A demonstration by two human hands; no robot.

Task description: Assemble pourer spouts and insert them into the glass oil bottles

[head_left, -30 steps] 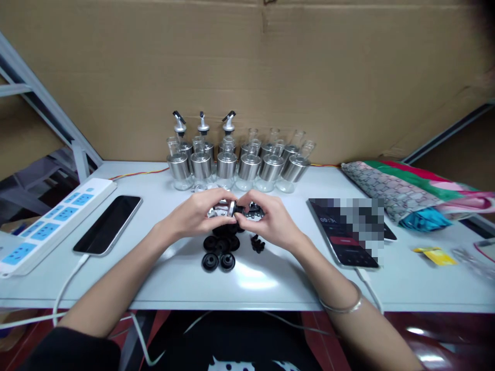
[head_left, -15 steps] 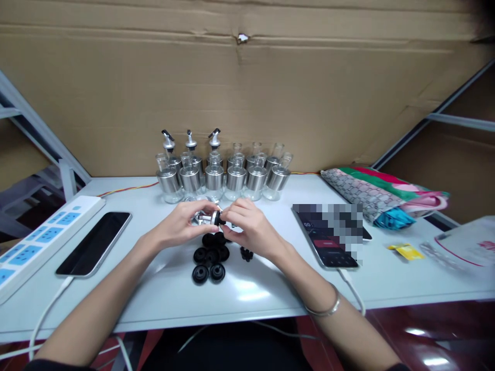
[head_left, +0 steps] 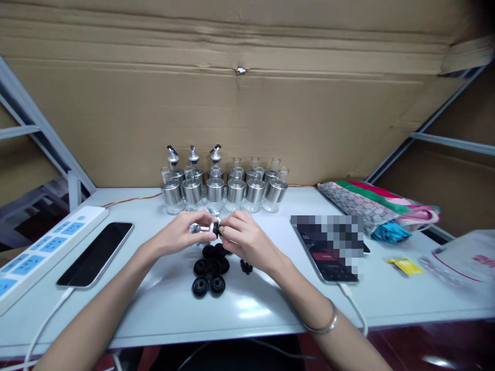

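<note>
My left hand (head_left: 178,234) grips a silver bottle pourer (head_left: 211,227) on its side between thumb and fingers. My right hand (head_left: 249,238) has its fingertips closed on the black stopper end of that pourer; they partly cover it. Just below the hands lie several round black rubber stoppers (head_left: 212,269). Small black pieces (head_left: 246,266) sit in a cluster under my right hand. Behind my fingers more silver pourer parts (head_left: 211,211) show, partly hidden.
Glass bottles with steel sleeves (head_left: 235,191) stand in two rows at the back; three rear ones carry pourers. To the left are a phone (head_left: 96,254) and a power strip (head_left: 50,247). A second phone (head_left: 328,252), a patterned bag (head_left: 351,206) and a yellow packet (head_left: 406,266) lie right.
The camera has tilted up, so everything sits lower in view. Both hands stay on the pourer, and my right fingers have drawn closer over its black end.
</note>
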